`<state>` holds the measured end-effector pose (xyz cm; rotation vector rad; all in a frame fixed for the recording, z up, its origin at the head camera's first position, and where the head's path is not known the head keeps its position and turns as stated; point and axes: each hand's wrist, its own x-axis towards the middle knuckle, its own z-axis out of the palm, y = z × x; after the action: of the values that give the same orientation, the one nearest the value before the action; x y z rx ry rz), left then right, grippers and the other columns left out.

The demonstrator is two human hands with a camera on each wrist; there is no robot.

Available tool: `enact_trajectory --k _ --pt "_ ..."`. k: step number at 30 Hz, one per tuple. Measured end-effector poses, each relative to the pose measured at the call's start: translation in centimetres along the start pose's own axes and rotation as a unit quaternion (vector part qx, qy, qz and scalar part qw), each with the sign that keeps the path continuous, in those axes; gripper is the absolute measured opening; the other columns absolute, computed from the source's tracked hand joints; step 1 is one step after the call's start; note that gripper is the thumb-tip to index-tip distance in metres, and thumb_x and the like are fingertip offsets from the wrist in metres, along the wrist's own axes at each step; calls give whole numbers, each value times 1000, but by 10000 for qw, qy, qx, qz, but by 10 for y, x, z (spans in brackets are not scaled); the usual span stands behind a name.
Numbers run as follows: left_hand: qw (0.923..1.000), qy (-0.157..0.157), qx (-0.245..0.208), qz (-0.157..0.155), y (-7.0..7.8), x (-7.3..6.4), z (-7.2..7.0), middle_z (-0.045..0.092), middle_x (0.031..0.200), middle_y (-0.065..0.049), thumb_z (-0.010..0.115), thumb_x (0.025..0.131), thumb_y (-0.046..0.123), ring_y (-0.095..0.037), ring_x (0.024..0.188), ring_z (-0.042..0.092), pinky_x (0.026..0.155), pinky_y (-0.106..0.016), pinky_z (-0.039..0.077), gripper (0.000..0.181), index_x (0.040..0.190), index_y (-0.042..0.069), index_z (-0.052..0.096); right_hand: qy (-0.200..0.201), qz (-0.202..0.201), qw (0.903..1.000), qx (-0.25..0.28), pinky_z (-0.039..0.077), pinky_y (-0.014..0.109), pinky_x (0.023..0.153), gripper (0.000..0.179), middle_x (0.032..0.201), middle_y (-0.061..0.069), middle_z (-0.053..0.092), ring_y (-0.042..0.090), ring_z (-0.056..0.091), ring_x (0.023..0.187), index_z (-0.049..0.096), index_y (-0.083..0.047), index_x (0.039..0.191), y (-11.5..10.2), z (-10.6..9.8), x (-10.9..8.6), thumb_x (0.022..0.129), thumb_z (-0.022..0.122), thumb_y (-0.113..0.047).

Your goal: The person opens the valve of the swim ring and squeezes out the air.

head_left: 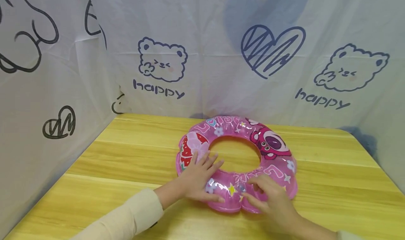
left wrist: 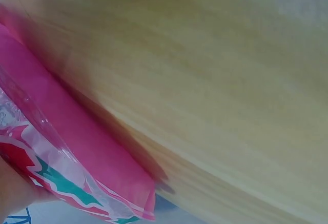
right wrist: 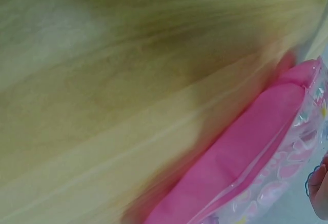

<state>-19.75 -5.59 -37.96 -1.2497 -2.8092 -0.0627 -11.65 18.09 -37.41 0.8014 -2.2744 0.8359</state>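
A pink inflatable swim ring point(head_left: 275, 166) with a strawberry, a bear and lettering lies on the table. My left hand point(head_left: 199, 178) rests on its near left part, fingers spread. At the near side, my right hand point(head_left: 275, 199) is beside a small clear valve point(head_left: 241, 188), thumb and index finger apart with a gap between them. The ring's pink side point(left wrist: 87, 116) shows in the left wrist view, with part of a hand point(left wrist: 18, 188) at the lower left. In the right wrist view the side of the ring point(right wrist: 241, 152) appears at the lower right.
The ring lies on a yellow wood-grain table point(head_left: 136, 155). Behind it hangs a white curtain point(head_left: 215, 81) printed with bears, hearts and the word happy, close to the ring's far edge. Another white cloth point(head_left: 28, 169) hangs along the left.
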Motion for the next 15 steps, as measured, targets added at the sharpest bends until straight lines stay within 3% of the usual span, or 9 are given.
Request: enact_trajectory --k 3,9,12,15 --pt "10000 -12 90 -28 1 0 3 22 154 -13 48 74 75 -37 142 18 112 -62 7 96 148 16 25 -262 375 9990 2 47 14 62 29 82 -10 59 -1 48 72 64 -11 93 -1 1 -2 67 78 -10" --pt "9999 -28 135 -34 3 -3 2 33 150 -10 46 76 75 -38 139 26 111 -62 9 92 146 16 30 -709 1027 9922 -67 51 19 67 31 90 -12 60 0 52 79 63 -15 98 3 0 -5 71 79 -19" --pt "9999 -8 147 -32 5 -5 1 40 146 -9 45 77 74 -38 137 29 110 -64 10 89 144 17 34 -894 1185 9887 -200 53 24 74 36 96 -11 62 4 57 86 63 -15 102 4 -2 -6 71 79 -24" --pt "9999 74 148 6 8 -8 1 45 142 -8 47 77 73 -39 136 32 109 -65 12 86 141 17 39 -954 1087 9883 -475 54 30 79 42 100 -8 61 8 57 92 63 -14 105 6 -3 -8 69 80 -27"
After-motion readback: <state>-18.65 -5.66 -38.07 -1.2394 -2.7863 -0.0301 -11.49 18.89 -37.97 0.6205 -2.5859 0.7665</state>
